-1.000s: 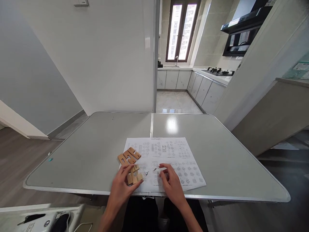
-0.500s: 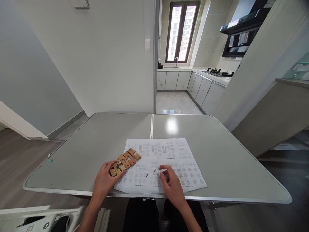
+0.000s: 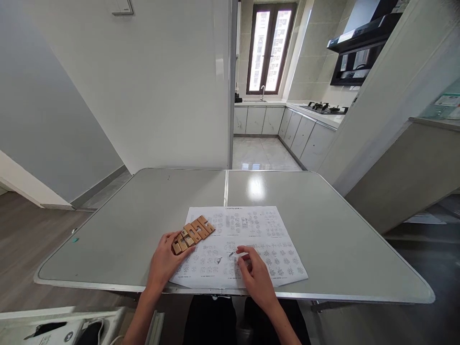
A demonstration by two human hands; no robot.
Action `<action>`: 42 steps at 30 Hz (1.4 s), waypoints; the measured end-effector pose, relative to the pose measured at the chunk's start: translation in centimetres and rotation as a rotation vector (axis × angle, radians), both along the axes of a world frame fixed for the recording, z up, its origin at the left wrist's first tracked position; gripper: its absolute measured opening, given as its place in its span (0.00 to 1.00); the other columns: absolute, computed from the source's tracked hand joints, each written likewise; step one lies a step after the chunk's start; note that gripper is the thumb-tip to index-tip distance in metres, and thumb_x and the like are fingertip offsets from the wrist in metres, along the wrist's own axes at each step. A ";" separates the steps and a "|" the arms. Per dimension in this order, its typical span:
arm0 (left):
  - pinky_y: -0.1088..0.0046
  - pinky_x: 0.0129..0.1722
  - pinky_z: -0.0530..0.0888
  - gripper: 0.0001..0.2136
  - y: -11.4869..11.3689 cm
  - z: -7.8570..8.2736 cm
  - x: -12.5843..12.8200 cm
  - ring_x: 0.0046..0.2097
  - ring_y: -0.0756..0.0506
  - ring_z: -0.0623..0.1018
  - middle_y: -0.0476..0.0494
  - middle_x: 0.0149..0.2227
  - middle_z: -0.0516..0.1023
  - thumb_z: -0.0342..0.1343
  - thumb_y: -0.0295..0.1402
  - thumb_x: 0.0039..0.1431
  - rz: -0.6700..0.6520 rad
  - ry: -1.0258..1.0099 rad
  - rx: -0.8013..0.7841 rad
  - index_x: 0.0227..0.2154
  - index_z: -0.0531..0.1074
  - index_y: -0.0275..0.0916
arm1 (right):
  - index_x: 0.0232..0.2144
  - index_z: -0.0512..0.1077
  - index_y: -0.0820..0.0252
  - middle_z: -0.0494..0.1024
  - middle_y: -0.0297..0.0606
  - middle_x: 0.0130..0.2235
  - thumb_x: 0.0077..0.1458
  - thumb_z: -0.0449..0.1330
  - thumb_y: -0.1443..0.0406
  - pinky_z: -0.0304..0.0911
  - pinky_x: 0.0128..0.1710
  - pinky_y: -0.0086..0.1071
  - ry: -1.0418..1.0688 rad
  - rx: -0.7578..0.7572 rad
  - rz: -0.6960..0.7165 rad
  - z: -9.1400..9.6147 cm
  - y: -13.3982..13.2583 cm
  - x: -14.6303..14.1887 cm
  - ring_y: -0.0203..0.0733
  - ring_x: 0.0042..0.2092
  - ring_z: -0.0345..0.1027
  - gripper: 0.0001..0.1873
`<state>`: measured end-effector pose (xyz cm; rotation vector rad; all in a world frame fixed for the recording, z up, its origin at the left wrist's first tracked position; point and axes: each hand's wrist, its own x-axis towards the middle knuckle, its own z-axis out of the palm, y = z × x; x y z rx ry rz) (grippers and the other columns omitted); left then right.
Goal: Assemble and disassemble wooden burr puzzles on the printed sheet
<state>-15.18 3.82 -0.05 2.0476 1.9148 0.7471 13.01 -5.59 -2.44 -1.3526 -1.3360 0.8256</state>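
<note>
Several notched wooden puzzle pieces, some with dark numbers on them, lie side by side in a slanting row. My left hand is closed around the near end of this row, thumb on the near side and fingers on the far side. Beneath lies a printed paper sheet covered with small line diagrams. Over its near part rests my right hand, fingers loosely bent, thumb and index apart, nothing visible between them. By its fingertips and further left are small dark marks whose nature I cannot make out.
The grey folding table has a metal rim and a centre seam. A small teal bit sits near its left edge. At lower left stands a white container with dark and white items. Beyond the table is a kitchen with a stove.
My left hand has slid the row of wooden pieces a little away and to the right across the paper. My right hand stays in place.
</note>
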 end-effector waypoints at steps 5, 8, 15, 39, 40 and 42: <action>0.61 0.46 0.77 0.34 -1.0 0.1 -1.2 0.45 0.40 0.79 0.38 0.58 0.70 0.62 0.55 0.54 -0.023 -0.083 0.015 0.60 0.67 0.44 | 0.49 0.73 0.53 0.79 0.44 0.50 0.68 0.53 0.54 0.72 0.31 0.36 0.001 -0.015 0.007 0.1 0.1 0.0 0.47 0.40 0.76 0.16; 0.60 0.44 0.78 0.36 -1.8 -0.1 -2.0 0.37 0.43 0.78 0.40 0.48 0.76 0.62 0.57 0.53 0.017 -0.223 0.011 0.59 0.68 0.41 | 0.49 0.73 0.54 0.80 0.44 0.49 0.68 0.53 0.54 0.72 0.31 0.36 0.004 -0.008 0.002 0.1 0.1 0.0 0.47 0.40 0.76 0.16; 0.68 0.34 0.76 0.29 -2.2 -0.7 -2.4 0.34 0.42 0.80 0.47 0.30 0.78 0.60 0.55 0.54 0.283 -0.616 0.037 0.50 0.71 0.37 | 0.49 0.73 0.53 0.79 0.43 0.50 0.68 0.53 0.54 0.71 0.31 0.36 -0.006 -0.025 0.016 0.0 0.0 0.0 0.46 0.40 0.76 0.15; 0.78 0.25 0.62 0.19 -3.1 0.4 -1.4 0.25 0.51 0.60 0.57 0.22 0.56 0.55 0.50 0.56 0.155 -0.479 0.019 0.21 0.58 0.43 | 0.47 0.75 0.53 0.81 0.43 0.46 0.69 0.52 0.53 0.70 0.33 0.36 -0.034 -0.039 0.040 -0.1 0.0 0.0 0.48 0.40 0.76 0.16; 0.78 0.25 0.62 0.19 -3.1 0.5 -1.3 0.25 0.51 0.61 0.57 0.22 0.56 0.56 0.50 0.56 0.153 -0.479 0.018 0.21 0.58 0.43 | 0.47 0.75 0.53 0.81 0.43 0.46 0.69 0.52 0.53 0.70 0.33 0.36 -0.034 -0.035 0.041 -0.1 0.0 0.0 0.48 0.40 0.76 0.16; 0.78 0.25 0.62 0.19 -3.2 0.8 -1.2 0.25 0.50 0.61 0.56 0.22 0.57 0.56 0.50 0.56 0.153 -0.476 0.012 0.21 0.59 0.43 | 0.46 0.75 0.53 0.81 0.43 0.45 0.69 0.52 0.53 0.70 0.32 0.36 -0.037 -0.028 0.042 0.0 0.0 0.1 0.48 0.40 0.76 0.16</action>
